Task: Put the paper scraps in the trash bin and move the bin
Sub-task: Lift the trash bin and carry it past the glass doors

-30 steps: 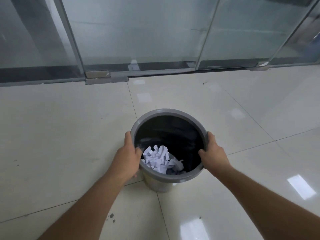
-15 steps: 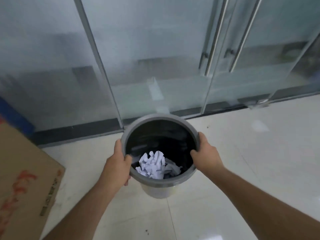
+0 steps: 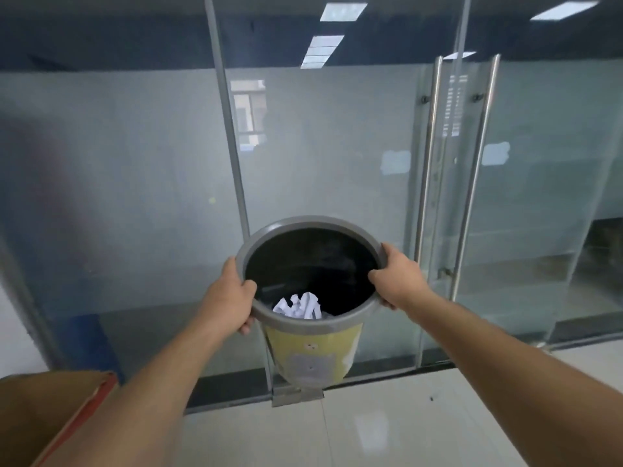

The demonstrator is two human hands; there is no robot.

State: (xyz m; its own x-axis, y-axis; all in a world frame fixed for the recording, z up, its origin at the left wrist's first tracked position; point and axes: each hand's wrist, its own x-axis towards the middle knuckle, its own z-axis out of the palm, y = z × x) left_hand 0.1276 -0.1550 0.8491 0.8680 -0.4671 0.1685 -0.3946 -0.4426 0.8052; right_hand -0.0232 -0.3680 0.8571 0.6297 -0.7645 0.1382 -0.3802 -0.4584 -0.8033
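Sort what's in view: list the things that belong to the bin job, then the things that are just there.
Part of the job:
trash bin, held up off the floor
paper scraps, inside the bin
left hand and right hand, gripping the rim

Just there:
cardboard box
glass door handles

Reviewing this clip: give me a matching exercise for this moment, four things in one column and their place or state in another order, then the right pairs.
Things:
1. trash bin
2. paper scraps
3. cardboard box
4. door handles

Places or states:
A. bottom left corner of the view
B. on the glass door at right
C. gripped at the rim by the left hand and right hand
D. lying inside the bin

Pairs: 1-C, 2-D, 3-A, 4-B
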